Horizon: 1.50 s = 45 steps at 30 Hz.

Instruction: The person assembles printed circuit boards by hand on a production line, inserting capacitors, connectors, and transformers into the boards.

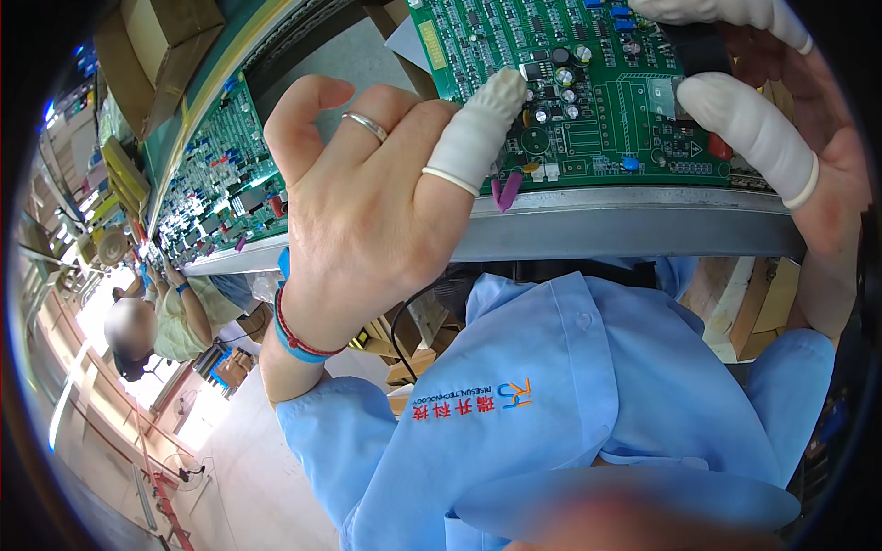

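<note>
A green circuit board packed with small parts lies on a metal rail at the top. Over its left part is my left hand, wearing a ring and wristbands. Its index finger, in a white finger cot, presses near the small capacitors; the other fingers curl in. The thumb is hidden, so anything pinched there cannot be seen. At the board's right side my right hand, also in white finger cots, grips a flat black piece between thumb and finger. A clear shiny piece shows beside the thumb tip.
Along the near edge runs the grey metal rail, with a purple clip-like part beside it. Another populated circuit board rests to the left. A cardboard box stands at upper left. Farther left, another person is at the line.
</note>
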{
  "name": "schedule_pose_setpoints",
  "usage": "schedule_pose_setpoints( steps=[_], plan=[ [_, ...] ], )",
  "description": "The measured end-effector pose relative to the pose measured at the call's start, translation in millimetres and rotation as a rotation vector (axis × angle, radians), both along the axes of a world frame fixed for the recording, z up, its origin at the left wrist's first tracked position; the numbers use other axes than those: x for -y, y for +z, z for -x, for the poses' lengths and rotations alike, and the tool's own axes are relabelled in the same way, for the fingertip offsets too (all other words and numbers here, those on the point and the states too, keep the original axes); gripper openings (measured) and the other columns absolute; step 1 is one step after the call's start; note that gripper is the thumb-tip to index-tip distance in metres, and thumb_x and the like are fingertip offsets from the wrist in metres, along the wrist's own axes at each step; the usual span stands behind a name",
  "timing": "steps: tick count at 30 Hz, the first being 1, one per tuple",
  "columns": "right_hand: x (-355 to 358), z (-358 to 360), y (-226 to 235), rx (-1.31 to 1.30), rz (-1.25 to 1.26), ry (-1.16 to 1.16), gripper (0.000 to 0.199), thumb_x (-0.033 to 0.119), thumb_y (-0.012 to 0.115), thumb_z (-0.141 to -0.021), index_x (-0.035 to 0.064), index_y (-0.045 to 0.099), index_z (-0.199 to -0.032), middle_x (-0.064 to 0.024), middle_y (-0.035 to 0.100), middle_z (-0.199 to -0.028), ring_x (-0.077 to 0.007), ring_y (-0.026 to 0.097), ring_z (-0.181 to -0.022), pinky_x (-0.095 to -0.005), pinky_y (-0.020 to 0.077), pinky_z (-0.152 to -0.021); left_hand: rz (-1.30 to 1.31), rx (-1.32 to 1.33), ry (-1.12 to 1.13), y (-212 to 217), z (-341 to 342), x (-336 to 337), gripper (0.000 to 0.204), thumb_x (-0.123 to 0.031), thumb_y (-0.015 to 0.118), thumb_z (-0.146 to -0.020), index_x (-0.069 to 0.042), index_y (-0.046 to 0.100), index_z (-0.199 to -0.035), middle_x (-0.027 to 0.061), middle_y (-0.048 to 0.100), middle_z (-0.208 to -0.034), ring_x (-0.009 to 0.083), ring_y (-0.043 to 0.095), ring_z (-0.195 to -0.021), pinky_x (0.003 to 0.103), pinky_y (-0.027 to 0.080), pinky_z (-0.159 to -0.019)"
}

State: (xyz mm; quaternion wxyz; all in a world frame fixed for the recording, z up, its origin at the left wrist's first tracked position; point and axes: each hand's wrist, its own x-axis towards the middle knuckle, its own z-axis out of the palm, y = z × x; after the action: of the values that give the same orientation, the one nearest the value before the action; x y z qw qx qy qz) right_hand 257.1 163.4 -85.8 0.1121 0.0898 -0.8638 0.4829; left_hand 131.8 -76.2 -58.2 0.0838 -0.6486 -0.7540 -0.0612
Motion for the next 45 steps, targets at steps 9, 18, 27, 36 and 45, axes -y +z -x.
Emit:
schedule_pose_setpoints(
  steps=[9,18,27,36,45],
  plan=[
    [13.7,12.8,9.9,-0.03,-0.134,0.057,0.03,-0.001,0.067,-0.076,-0.0028,0.065,-0.106,-0.0133,0.06,-0.11,-0.0223,0.06,-0.094,-0.0312,0.0476,-0.085,-0.021,0.012,0.011,-0.2,1.0,3.1,0.037,-0.008,0.078,-0.07,-0.008,0.069,-0.105,0.0019,0.062,-0.076,0.016,0.06,-0.074,0.037,0.035,-0.086],
    [30.9,4.2,4.4,-0.121,-0.388,0.168,0.033,0.008,0.066,-0.065,-0.0062,0.067,-0.096,-0.0178,0.062,-0.096,-0.0299,0.06,-0.081,-0.0397,0.0505,-0.075,-0.063,-0.019,-0.042,-4.6,2.7,5.3,0.036,-0.01,0.079,-0.067,-0.006,0.07,-0.102,0.0026,0.062,-0.077,0.0174,0.06,-0.072,0.037,0.036,-0.085],
    [32.6,2.3,7.5,-0.14,-0.488,0.206,0.033,0.009,0.065,-0.066,-0.0072,0.066,-0.094,-0.0179,0.062,-0.094,-0.032,0.061,-0.081,-0.0431,0.0516,-0.079,-0.043,0.024,0.003,-4.3,2.4,4.9,0.038,-0.011,0.08,-0.068,-0.009,0.071,-0.105,0.0011,0.062,-0.075,0.0174,0.06,-0.073,0.036,0.036,-0.085],
    [30.0,5.8,3.5,-0.145,-0.505,0.229,0.025,0.005,0.064,-0.069,-0.0061,0.067,-0.091,-0.0148,0.062,-0.09,-0.0261,0.062,-0.072,-0.0497,0.0478,-0.094,-0.064,0.023,-0.046,-8.3,5.5,3.6,0.039,-0.01,0.079,-0.071,-0.011,0.071,-0.109,-0.0001,0.063,-0.075,0.0162,0.059,-0.072,0.036,0.037,-0.087],
    [21.7,12.5,10.7,-0.179,-0.477,0.292,0.025,0.001,0.068,-0.071,-0.0054,0.067,-0.095,-0.0146,0.063,-0.093,-0.0247,0.063,-0.079,-0.0464,0.0482,-0.095,0.027,0.059,-0.077,3.1,3.1,-3.8,0.041,-0.006,0.078,-0.067,-0.007,0.069,-0.107,0.0027,0.063,-0.076,0.0176,0.059,-0.071,0.038,0.039,-0.087]
  ],
)
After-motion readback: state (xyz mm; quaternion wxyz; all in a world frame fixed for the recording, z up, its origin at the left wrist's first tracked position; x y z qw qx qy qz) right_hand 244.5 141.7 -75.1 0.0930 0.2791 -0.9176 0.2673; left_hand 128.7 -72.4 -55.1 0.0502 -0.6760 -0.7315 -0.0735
